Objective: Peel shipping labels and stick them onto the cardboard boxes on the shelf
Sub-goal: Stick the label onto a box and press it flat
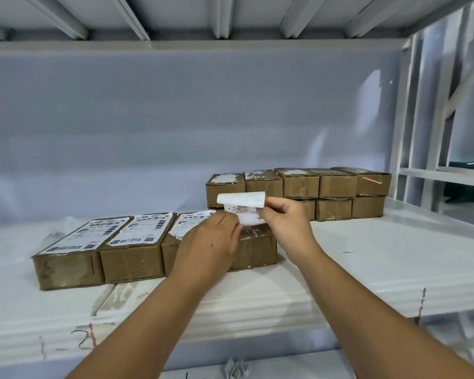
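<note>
Edge of the shelf (381, 258) ran across the near view, with paper scraps (234, 368) lying below it. Bare white board lay open in front of the front row and to its right. Both forearms reached over that edge. The left hand (211, 239) kept a narrow grip, fingertips pinching the lower left of a label (245, 216). The right hand (282, 217) pinched its right side, where a blank sheet (240, 199) curled over the top. The label hung just above an unlabelled box (257, 248), last of four in the front row. The three labelled boxes (132, 250) sat to its left. Farther back, a two-high stack of boxes (337, 184) stood near the right post (402, 119).
</note>
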